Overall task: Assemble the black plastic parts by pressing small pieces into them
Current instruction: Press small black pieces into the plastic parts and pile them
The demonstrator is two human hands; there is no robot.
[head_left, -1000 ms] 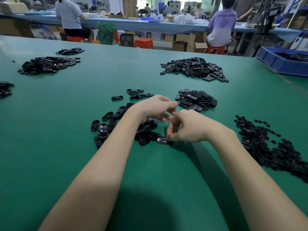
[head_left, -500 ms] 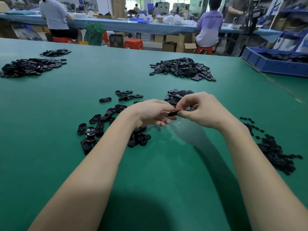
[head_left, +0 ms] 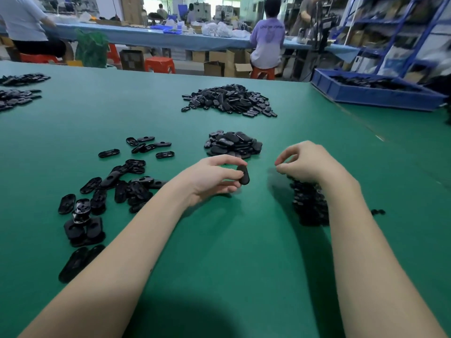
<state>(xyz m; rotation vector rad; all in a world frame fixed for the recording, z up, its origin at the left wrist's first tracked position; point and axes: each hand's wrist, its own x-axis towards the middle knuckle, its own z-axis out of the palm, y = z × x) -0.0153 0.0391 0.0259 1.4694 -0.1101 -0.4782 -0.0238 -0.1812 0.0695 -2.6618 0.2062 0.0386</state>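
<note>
My left hand point(head_left: 212, 180) pinches one black oval plastic part point(head_left: 243, 174) between thumb and fingers, just above the green table point(head_left: 244, 252). My right hand point(head_left: 308, 162) hovers to the right of it, apart from the part, fingers loosely curled with nothing visible between them. Beneath my right wrist lies a heap of small black pieces point(head_left: 308, 207). A small pile of oval shells point(head_left: 234, 145) sits just beyond both hands.
Loose oval parts with openings point(head_left: 127, 184) are scattered at the left. A bigger heap of black parts point(head_left: 229, 101) lies farther back, with more piles at the far left point(head_left: 14, 98). A blue bin point(head_left: 375, 95) stands at the back right. People sit at a bench behind.
The hands were together on one part; now my right hand has let go and moved right over the small pieces. My left hand keeps the oval part.
</note>
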